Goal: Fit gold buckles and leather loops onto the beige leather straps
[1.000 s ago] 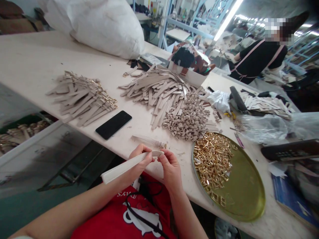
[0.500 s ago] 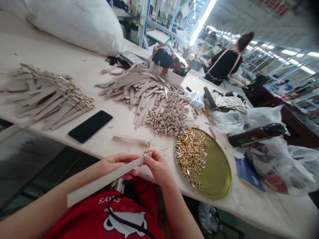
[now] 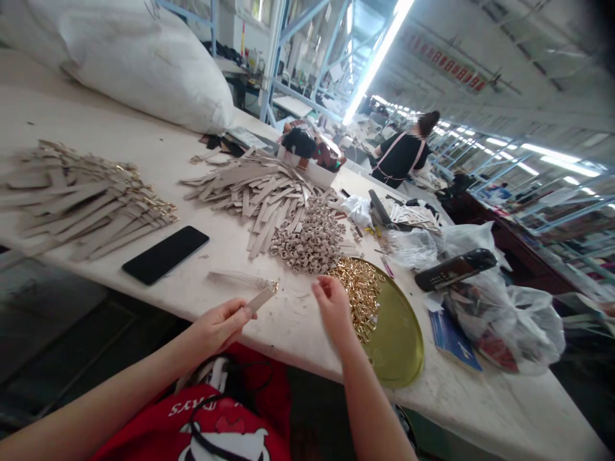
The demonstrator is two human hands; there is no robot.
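My left hand (image 3: pixel 228 328) is closed around a grey-beige strap (image 3: pixel 262 299), whose end sticks out past the fingertips towards the table. Off to the right, my right hand (image 3: pixel 334 306) is away from the strap, at the near edge of a heap of small beige loops (image 3: pixel 307 246) and beside the gold buckles (image 3: pixel 358 288). Its fingers are curled with the tips close together; whatever may be between them is too small to make out. Just beyond the held strap, a few straps with gold buckles (image 3: pixel 243 280) lie on the table.
The gold buckles lie in a round gold tray (image 3: pixel 403 346). Loose straps (image 3: pixel 259 186) are piled behind the loops. Buckled straps (image 3: pixel 96 198) and a black phone (image 3: pixel 166 254) lie left. A white sack (image 3: pixel 144 70) stands behind; plastic bags (image 3: pixel 514 320) lie right. A person (image 3: pixel 401 153) stands farther back.
My right hand has let go of the strap and moved right to the loops and buckles. My left hand keeps the strap, now pointing away from me. The whole view has shifted slightly.
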